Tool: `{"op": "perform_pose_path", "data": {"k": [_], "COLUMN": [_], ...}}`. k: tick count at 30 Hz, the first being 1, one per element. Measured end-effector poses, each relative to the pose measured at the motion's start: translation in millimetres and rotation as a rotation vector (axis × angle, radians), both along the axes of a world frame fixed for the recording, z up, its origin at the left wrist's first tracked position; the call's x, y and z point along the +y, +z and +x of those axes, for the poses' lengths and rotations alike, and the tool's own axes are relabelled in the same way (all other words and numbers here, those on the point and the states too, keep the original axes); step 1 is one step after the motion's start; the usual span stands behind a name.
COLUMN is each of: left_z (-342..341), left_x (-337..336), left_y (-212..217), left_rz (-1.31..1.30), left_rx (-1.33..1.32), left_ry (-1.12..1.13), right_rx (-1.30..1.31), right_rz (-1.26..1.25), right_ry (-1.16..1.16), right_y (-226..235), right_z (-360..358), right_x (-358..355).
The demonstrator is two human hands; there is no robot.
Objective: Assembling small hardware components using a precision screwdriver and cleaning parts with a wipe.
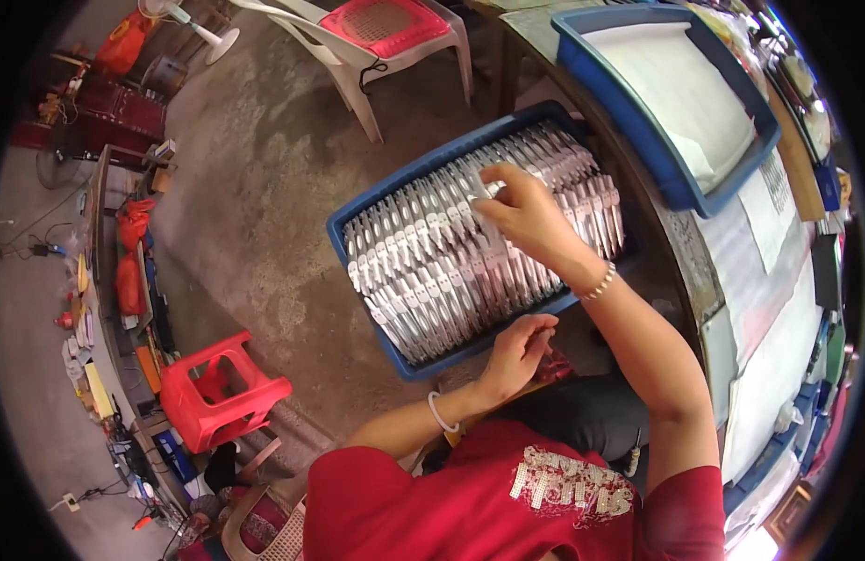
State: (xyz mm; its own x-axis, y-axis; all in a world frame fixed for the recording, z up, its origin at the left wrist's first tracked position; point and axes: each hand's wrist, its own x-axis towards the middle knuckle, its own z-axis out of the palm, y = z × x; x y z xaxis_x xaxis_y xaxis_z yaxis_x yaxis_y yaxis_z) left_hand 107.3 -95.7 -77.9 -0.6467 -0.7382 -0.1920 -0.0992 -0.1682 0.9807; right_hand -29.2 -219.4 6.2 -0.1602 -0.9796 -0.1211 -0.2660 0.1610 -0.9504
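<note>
A blue crate [343,245] is packed with thin, flat silvery pieces [442,309] standing on edge in two long rows, many showing oval openings; I cannot tell their exact kind. Over the far row, my right hand [521,210] is closed, thumb and fingertips pinching a thin, pale silvery piece [472,185] partly hidden by the fingers. My left hand [516,355] hovers by the crate's near rim, palm turned inward. Its fingers are stretched out and slightly bent, with nothing visible in them.
On the worktable [675,248] at the right rests a blue tray [629,112] lined with white paper. A white chair [357,103] with a red seat stands beyond the crate. To the left are a red plastic stool [217,383] and a cluttered shelf [100,234].
</note>
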Motion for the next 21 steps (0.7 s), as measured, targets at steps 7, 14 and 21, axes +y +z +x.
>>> {"op": "perform_pose_path", "data": {"k": [7, 14, 21], "left_z": [5, 10, 6], "left_x": [3, -3, -3], "left_y": [-14, -9, -8], "left_rz": [0.139, 0.038, -0.045], "left_rx": [0.189, 0.211, 0.239], "left_ry": [0.037, 0.038, 0.024], "right_rx": [0.367, 0.484, 0.605], "right_rz": [-0.068, 0.079, -0.097], "right_ry": [0.114, 0.225, 0.206], "right_y": [-41, -33, -47], "right_z": [27, 40, 36], "right_x": [-72, -91, -96]}}
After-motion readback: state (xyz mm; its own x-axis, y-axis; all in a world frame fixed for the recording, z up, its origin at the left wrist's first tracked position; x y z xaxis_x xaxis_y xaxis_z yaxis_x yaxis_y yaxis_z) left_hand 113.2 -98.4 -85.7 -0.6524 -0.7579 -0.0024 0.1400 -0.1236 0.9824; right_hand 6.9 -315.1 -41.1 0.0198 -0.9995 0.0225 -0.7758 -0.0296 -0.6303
